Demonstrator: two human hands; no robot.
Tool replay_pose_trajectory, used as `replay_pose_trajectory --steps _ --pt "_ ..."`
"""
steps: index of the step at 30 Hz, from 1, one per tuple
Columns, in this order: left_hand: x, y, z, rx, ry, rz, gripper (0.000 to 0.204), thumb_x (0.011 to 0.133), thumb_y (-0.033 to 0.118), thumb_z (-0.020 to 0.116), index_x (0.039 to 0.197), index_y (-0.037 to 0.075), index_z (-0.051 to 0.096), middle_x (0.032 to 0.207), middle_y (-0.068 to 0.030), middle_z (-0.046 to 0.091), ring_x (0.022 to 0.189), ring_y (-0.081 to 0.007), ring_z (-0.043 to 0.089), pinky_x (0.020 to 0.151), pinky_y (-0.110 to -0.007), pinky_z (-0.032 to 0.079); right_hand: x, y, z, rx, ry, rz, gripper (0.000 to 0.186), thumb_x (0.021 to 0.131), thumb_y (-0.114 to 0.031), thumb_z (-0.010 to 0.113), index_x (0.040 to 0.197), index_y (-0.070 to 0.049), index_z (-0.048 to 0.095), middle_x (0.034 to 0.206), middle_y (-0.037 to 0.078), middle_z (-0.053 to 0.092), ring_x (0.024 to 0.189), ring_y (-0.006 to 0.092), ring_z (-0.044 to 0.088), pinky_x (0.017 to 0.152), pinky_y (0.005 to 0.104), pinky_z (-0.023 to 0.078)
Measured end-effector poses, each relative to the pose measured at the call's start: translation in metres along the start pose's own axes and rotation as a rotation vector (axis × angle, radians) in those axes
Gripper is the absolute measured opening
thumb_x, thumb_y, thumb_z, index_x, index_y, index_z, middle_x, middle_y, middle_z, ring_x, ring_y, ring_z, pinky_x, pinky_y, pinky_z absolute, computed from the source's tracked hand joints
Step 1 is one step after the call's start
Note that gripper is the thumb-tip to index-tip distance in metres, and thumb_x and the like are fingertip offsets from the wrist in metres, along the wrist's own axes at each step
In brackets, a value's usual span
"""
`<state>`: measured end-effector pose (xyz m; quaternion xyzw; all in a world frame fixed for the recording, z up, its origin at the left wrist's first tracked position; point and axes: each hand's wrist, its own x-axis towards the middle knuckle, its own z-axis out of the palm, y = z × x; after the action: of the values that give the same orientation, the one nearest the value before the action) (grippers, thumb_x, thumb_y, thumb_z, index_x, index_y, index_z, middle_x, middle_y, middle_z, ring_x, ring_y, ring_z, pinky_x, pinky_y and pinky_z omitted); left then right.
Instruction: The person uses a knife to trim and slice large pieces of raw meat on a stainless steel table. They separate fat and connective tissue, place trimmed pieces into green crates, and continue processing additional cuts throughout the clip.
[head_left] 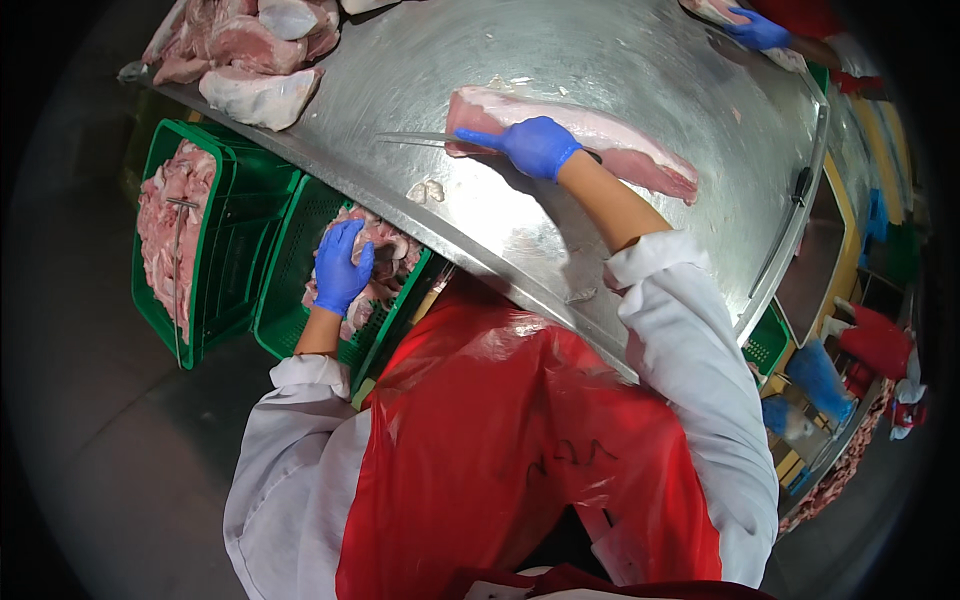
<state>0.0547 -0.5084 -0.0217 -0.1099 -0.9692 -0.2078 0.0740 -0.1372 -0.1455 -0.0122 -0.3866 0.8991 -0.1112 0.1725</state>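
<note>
My right hand (pixel 540 146), in a blue glove, grips a knife (pixel 408 138) with its index finger stretched along the top. The thin blade points left, past the end of a long slab of meat (pixel 640 145) with a pale fat edge. That slab lies on the metal table (pixel 690 90), partly behind my right hand. Lower left, my left hand (pixel 342 268), also gloved in blue, is over meat trimmings (pixel 392 245) in a green crate (pixel 283 265). Its thumb stands apart from the fingers, and I see nothing held in it.
Another green crate (pixel 235 190) heaped with meat pieces (pixel 172 235) stands farther left. Large cuts (pixel 262 95) are piled at the table's far left corner. Across the table, upper right, a co-worker's blue-gloved hand (pixel 758 30) touches meat. A dark-handled tool (pixel 800 187) lies along the right edge.
</note>
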Motion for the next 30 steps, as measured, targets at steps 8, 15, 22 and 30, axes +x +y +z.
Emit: replay_pose_trajectory --steps 8,15,22,30 --pt "-0.020 -0.036 -0.021 -0.213 0.104 -0.242 0.030 0.084 0.007 0.068 0.113 0.002 0.062 0.108 -0.0162 0.065 0.098 -0.0328 0.064 0.086 -0.040 0.052 -0.079 0.065 -0.043 -0.234 -0.188 -0.034 0.065 0.097 -0.021 0.049 0.151 -0.048 0.026 0.085 0.010 0.070 0.071 0.0293 0.068 0.066 0.0396 0.054" --pt "0.042 -0.030 0.007 -0.379 0.266 -0.144 0.026 0.083 0.004 0.067 0.109 0.002 0.065 0.102 -0.0145 0.066 0.090 -0.0285 0.065 0.082 -0.038 0.053 0.035 -0.018 0.027 0.462 0.148 0.066 0.068 0.096 -0.020 0.057 0.155 -0.035 0.027 0.086 0.019 0.068 0.069 0.0347 0.066 0.071 0.0441 0.053" --pt "0.132 0.043 0.068 -0.372 0.191 -0.015 0.025 0.083 0.013 0.068 0.108 0.009 0.066 0.085 -0.0105 0.060 0.079 -0.0315 0.061 0.073 -0.043 0.050 -0.005 0.005 -0.039 0.771 0.339 0.413 0.072 0.093 -0.014 0.059 0.155 -0.033 0.028 0.091 0.018 0.070 0.077 0.0287 0.068 0.080 0.0399 0.054" --pt "0.144 0.040 0.127 -0.018 -0.018 -0.027 0.010 0.090 0.020 0.057 0.096 0.013 0.062 0.091 -0.0088 0.061 0.087 -0.0283 0.062 0.078 -0.044 0.048 -0.007 -0.009 -0.003 0.357 0.244 0.248 0.073 0.093 -0.020 0.058 0.155 -0.037 0.023 0.091 0.023 0.069 0.079 0.0438 0.066 0.074 0.0509 0.052"
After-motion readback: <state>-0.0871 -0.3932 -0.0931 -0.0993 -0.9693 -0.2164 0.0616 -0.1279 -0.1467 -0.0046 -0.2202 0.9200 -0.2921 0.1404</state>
